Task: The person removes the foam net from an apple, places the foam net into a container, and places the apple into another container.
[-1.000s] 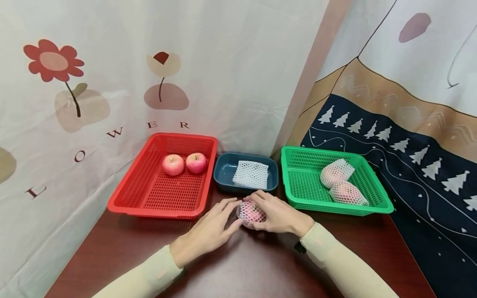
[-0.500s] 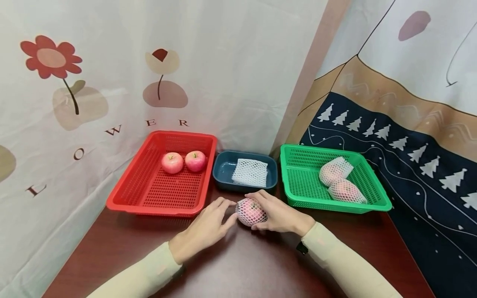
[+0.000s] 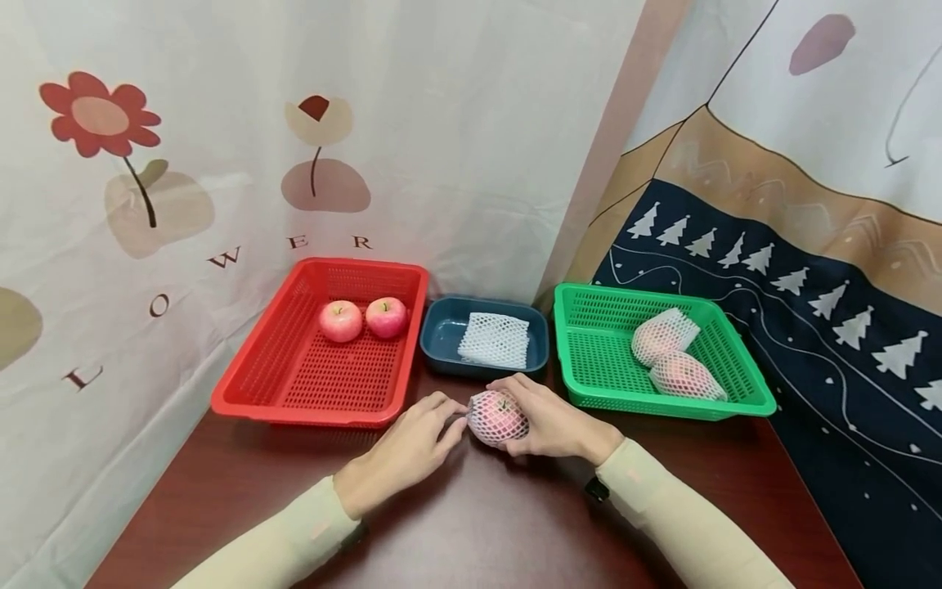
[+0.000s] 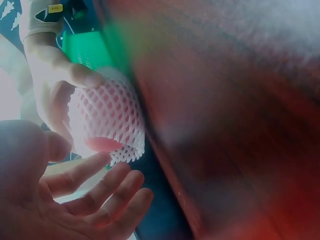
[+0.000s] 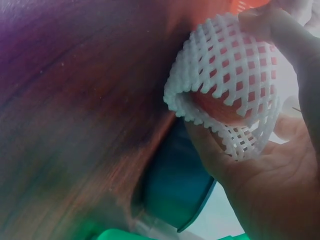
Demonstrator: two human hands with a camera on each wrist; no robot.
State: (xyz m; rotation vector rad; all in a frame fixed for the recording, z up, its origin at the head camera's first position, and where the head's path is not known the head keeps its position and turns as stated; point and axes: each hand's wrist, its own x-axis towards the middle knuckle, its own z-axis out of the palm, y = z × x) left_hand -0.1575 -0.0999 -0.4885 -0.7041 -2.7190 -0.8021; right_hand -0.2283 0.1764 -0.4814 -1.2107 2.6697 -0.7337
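My right hand (image 3: 555, 421) holds an apple in a white foam net (image 3: 497, 418), over the table in front of the blue tray. Its thumb and fingers wrap the apple from the right, and the stem shows through the mesh. In the right wrist view, the net's open end (image 5: 200, 107) leaves some red skin bare. My left hand (image 3: 405, 446) is at the net's left side, its fingertips right at the mesh edge. In the left wrist view, its fingers (image 4: 117, 187) are extended and spread just below the net's loose rim.
A red basket (image 3: 309, 413) with two bare apples (image 3: 364, 319) stands at left. The blue tray (image 3: 441, 348) behind my hands holds white foam nets (image 3: 495, 339). At right, a green basket (image 3: 596, 384) contains two netted apples (image 3: 675, 356). Printed curtains hang behind.
My left hand drew slightly back leftward from the netted apple, then its fingertips came back close to the mesh edge. My right hand kept its grip on the apple.
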